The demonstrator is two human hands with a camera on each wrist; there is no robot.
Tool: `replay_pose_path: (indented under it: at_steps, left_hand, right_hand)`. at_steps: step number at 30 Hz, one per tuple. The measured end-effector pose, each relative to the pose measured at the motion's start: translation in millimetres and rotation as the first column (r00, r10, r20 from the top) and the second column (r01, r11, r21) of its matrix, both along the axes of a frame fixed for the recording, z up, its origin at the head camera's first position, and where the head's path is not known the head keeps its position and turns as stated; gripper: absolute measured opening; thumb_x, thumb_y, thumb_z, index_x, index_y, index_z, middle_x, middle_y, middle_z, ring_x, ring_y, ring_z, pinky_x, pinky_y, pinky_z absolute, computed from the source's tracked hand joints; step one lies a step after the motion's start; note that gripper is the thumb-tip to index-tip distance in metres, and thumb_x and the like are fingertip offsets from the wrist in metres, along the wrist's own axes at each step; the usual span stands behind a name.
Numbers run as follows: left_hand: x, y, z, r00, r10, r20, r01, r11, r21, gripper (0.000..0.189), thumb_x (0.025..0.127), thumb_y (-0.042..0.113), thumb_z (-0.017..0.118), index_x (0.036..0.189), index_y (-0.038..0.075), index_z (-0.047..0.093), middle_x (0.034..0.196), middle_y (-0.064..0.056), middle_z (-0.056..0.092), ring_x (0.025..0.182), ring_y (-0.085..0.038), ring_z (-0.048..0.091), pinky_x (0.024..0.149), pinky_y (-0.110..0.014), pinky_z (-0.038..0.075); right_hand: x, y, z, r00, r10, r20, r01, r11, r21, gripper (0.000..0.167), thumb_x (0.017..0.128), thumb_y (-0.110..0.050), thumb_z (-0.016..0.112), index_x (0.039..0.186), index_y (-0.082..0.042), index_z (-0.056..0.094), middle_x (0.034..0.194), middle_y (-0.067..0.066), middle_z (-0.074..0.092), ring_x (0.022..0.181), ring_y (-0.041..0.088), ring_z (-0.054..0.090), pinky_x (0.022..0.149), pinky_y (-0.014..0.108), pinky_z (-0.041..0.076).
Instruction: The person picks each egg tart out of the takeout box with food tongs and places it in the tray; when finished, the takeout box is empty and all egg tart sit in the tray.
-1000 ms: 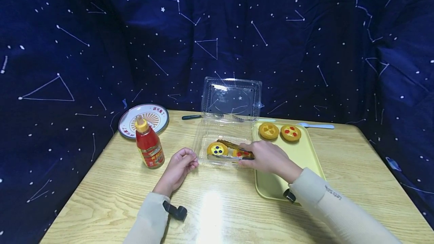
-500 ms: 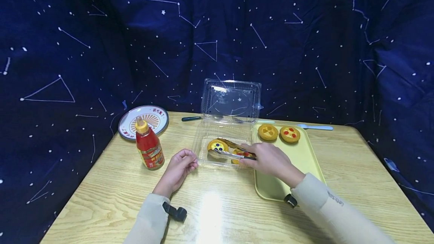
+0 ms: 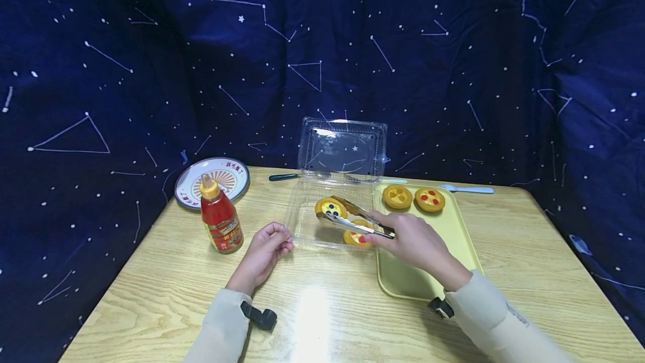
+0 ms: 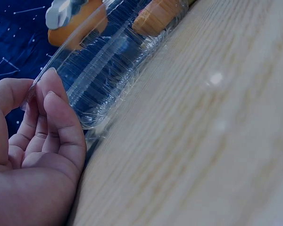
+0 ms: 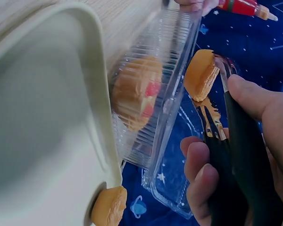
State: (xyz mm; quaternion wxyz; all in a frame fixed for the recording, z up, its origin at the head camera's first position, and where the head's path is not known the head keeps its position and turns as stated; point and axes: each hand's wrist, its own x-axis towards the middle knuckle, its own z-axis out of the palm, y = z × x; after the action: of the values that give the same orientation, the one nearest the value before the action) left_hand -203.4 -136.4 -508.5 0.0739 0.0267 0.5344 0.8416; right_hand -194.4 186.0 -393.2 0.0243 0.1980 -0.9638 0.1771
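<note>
Tart with blue dots (image 3: 331, 208) held between the tips of a pair of tongs (image 3: 353, 227), ahead and left of the right hand (image 3: 413, 242); in the right wrist view it shows side-on, clear of the container's rim. Right hand wraps the black handles, thumb along one, fingers round the other; tong arms stand apart by the tart's width.

Just left of the right fingertips, below the tongs: red-dotted tart (image 3: 356, 234) inside the clear container (image 3: 304, 217), partly covered by the tongs; lid (image 3: 342, 150) raised, beyond both hands. Left hand (image 3: 267, 248) pinches the container's near left corner between thumb and fingertips; remaining fingers folded in.

Beneath the right wrist, yellow tray (image 3: 453, 240); at its far end, beyond that hand, cross-marked tart (image 3: 397, 197) and, right of it, another tart with red dots (image 3: 429, 199); pale blue fork (image 3: 471, 189) farther out, past the tray.

Left of the left hand, red bottle (image 3: 223, 223) with yellow cap, upright; plate (image 3: 229, 174) behind it; dark-handled utensil (image 3: 283, 177) beyond the left hand, beside the container; wooden table (image 3: 166, 284) under everything; farthest off, dark blue curtain (image 3: 176, 83) with white star figures.
</note>
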Motion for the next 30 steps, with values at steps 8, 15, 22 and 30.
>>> replay_pose_path:
  at_steps: [8,15,22,30]
  left_hand:
    - [0.0,-0.6,-0.5,1.0,-0.01,-0.005,0.01,1.0,-0.007,0.019,0.091,0.01,0.068,0.096,-0.001,0.053,0.083,-0.007,0.06,0.071,-0.014,0.062,0.064,-0.02,0.051]
    - [-0.2,0.0,0.0,1.0,-0.012,-0.006,0.012,1.0,-0.016,0.006,0.095,0.003,0.059,0.091,0.005,0.055,0.083,-0.007,0.059,0.071,-0.013,0.062,0.065,-0.02,0.051]
    - [-0.4,-0.5,-0.5,1.0,-0.02,-0.001,0.02,1.0,-0.021,0.006,0.096,0.003,0.059,0.093,0.005,0.054,0.083,-0.006,0.059,0.071,-0.013,0.062,0.065,-0.02,0.051]
    - [-0.3,-1.8,-0.6,1.0,-0.02,-0.006,0.02,1.0,-0.02,0.01,0.094,0.007,0.063,0.094,0.003,0.054,0.085,-0.005,0.06,0.072,-0.014,0.062,0.067,-0.021,0.051]
  right_hand:
    - [9.8,14,2.4,0.997,-0.022,-0.07,0.021,0.999,-0.025,0.059,0.088,-0.055,0.067,0.138,-0.025,0.059,0.124,0.006,0.066,0.078,0.018,0.061,0.055,0.037,0.044]
    - [20.8,26,3.7,0.995,-0.068,-0.078,0.063,0.996,-0.059,0.065,0.089,-0.062,0.061,0.141,-0.022,0.056,0.129,0.009,0.063,0.105,0.031,0.065,0.074,0.052,0.052]
    - [30.6,40,4.5,0.99,-0.104,-0.099,0.096,0.992,-0.084,0.063,0.09,-0.058,0.063,0.14,-0.019,0.057,0.1,0.004,0.07,0.063,0.015,0.051,0.056,0.036,0.042]
    - [40.1,59,7.2,0.983,-0.155,-0.102,0.145,0.984,-0.101,0.061,0.09,-0.053,0.066,0.139,-0.017,0.058,0.071,-0.006,0.054,0.055,0.013,0.039,0.053,0.032,0.034]
